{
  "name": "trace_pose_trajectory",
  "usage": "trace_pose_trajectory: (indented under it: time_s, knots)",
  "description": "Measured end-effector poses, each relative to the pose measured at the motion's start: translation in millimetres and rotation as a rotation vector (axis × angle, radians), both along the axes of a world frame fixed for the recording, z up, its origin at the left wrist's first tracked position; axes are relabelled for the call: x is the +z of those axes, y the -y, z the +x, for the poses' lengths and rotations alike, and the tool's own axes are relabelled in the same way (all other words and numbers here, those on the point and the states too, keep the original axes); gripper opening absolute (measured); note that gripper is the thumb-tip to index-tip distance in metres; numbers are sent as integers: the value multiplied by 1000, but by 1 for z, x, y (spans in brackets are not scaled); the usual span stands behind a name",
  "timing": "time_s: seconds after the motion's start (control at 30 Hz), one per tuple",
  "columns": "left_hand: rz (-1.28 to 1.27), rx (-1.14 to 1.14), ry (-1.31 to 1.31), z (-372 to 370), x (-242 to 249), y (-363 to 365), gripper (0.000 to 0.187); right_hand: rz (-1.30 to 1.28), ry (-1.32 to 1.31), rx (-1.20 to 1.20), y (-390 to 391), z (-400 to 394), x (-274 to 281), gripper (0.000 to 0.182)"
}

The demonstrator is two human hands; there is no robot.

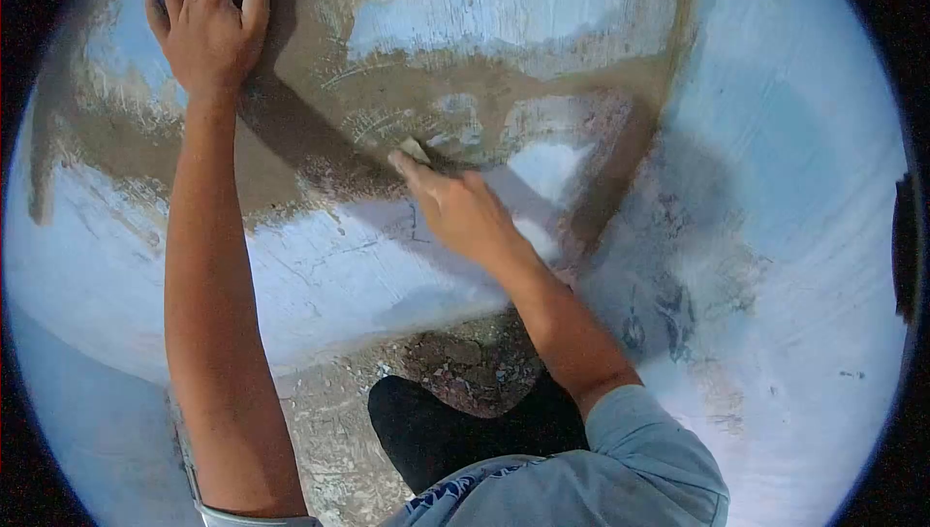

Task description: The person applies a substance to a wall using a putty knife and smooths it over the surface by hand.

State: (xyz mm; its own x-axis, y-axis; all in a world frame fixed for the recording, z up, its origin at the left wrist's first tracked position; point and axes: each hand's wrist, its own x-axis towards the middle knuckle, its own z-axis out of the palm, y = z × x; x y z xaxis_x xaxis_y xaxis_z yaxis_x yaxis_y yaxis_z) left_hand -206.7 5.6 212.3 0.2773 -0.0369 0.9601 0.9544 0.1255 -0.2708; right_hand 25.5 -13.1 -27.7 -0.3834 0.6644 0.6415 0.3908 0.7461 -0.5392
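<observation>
My left hand [208,38] lies flat at the upper left with its fingers spread, against a wall [329,261] coated in white and bluish paint. Near the middle, my right hand [463,209] is closed on a small pale flat piece [416,150]; its kind I cannot make out. The piece meets a brown patch [542,81] where the paint is gone or covered. Pale curved scratch marks run over the brown just above the piece. Part of the piece is hidden under my fingers.
A rough, speckled floor [339,449] strewn with small flakes lies below the wall. My dark-clothed knees [426,430] are close to it. Another wall surface [804,236], pale blue with grey smudges, rises on the right past a brown corner line [668,62].
</observation>
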Motion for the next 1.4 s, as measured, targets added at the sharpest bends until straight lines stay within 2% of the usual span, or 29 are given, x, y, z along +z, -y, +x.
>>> trace_pose_trajectory:
  time_s: [0.07,0.1,0.13,0.17,0.23,0.27,0.3,0.4,0.5,0.57,0.6,0.67,0.7,0.77,0.83,0.87,0.97,1.0,1.1,1.13,1.23,1.33,1.4]
  knots:
    - [-2,3,6,1,-1,0,55,-484,135,28,33,16,-18,68]
    - [0,10,8,1,0,0,55,-536,142,69,44,26,-52,75]
    - [0,12,6,0,1,1,55,-587,151,113,49,36,-110,82]
    - [1,15,6,0,1,0,55,-439,187,57,56,46,-189,77]
    - [-2,7,14,1,1,0,55,-1182,-78,135,98,66,-242,27]
    - [-1,-4,25,2,1,0,54,-1343,-155,47,122,67,-233,21]
    - [-9,-16,36,2,0,0,54,-1510,-232,-48,142,65,-217,17]
    - [7,-11,9,-2,-1,-3,54,-1638,-303,122,153,57,-243,31]
    - [11,9,12,-4,-1,-4,56,-1235,-766,327,136,39,-212,38]
    - [-5,14,24,-1,-1,-2,56,-960,-653,326,120,40,-120,32]
    - [11,-9,5,-3,-1,-5,56,-1018,-639,331,112,43,-95,24]
    - [10,8,7,-4,-2,-5,56,-1110,-750,404,92,46,-79,24]
    - [13,18,9,-5,-1,-5,56,-1143,-872,477,80,44,-80,33]
    - [-21,12,25,-1,0,3,56,-1201,-1026,575,69,41,-71,34]
    - [-32,10,30,0,-1,2,56,-1257,-1096,619,68,40,-62,27]
    - [-20,13,25,-1,-2,0,55,-1243,-1028,610,64,37,-67,37]
    - [29,11,-2,-6,0,-7,55,-1293,-1135,755,60,28,-94,37]
    - [26,5,-2,-6,1,-7,55,-1238,-1198,883,60,24,-102,37]
    - [22,4,-3,-8,0,-6,56,-1208,-1219,905,73,30,-84,30]
    - [21,5,-6,-8,1,-7,56,-1265,-1152,788,71,39,-94,30]
    - [33,8,-4,-5,0,-7,55,-1206,-999,401,58,62,-80,28]
    - [44,13,-26,-11,0,-10,55,-1285,-872,498,33,90,-62,29]
    - [42,7,-27,-11,1,-11,56,-1174,-731,524,26,94,-50,33]
